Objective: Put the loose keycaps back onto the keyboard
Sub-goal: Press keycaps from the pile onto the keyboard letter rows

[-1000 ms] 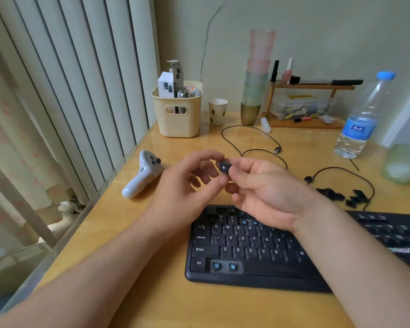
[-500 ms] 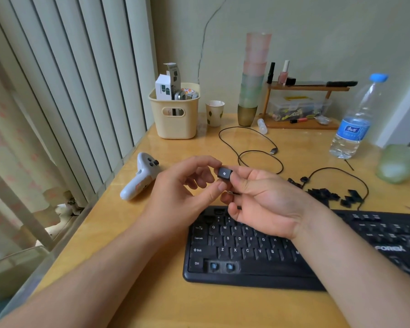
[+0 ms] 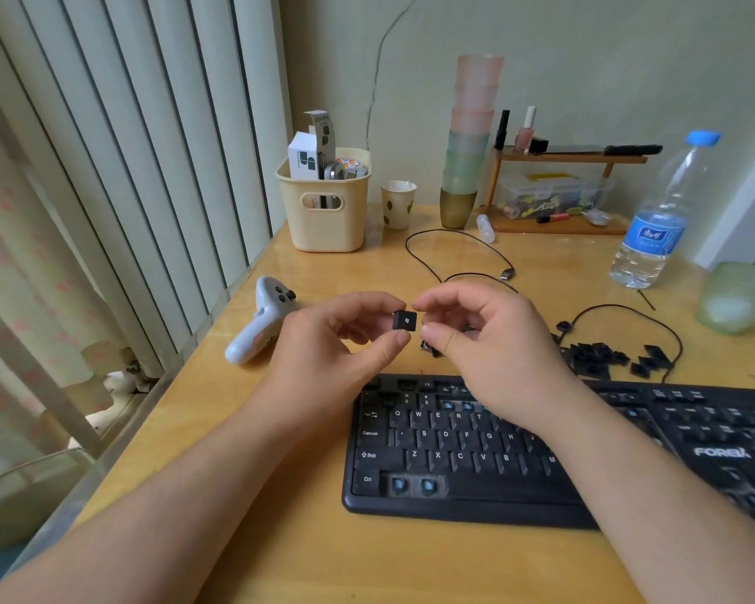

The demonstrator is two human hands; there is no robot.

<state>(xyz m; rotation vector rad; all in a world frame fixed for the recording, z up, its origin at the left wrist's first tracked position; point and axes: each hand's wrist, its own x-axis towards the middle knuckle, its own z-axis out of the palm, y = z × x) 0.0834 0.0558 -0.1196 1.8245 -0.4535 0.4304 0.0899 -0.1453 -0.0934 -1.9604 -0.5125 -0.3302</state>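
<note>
My left hand point(image 3: 345, 342) pinches a small black keycap point(image 3: 404, 320) with a Windows logo between index finger and thumb, above the desk behind the keyboard. My right hand point(image 3: 493, 346) hovers just right of it with loosely curled fingers. Its index and thumb tips sit at the keycap's right edge, and I cannot tell if they touch. The black keyboard point(image 3: 463, 494) lies below both hands. Two bare blue switch stems point(image 3: 413, 485) show beside its Ctrl key. Several loose keycaps point(image 3: 598, 358) lie in a pile behind the keyboard to the right.
A white handheld controller point(image 3: 260, 324) lies left of my hands. Black cables point(image 3: 454, 250) loop across the desk. At the back stand a cream basket point(image 3: 328, 211), a paper cup point(image 3: 398, 204), stacked tumblers point(image 3: 471, 137), a small wooden shelf point(image 3: 567, 159) and a water bottle point(image 3: 654, 228).
The keycap has passed from my right hand's pinch into my left hand's pinch. My right fingers have loosened and drawn slightly right.
</note>
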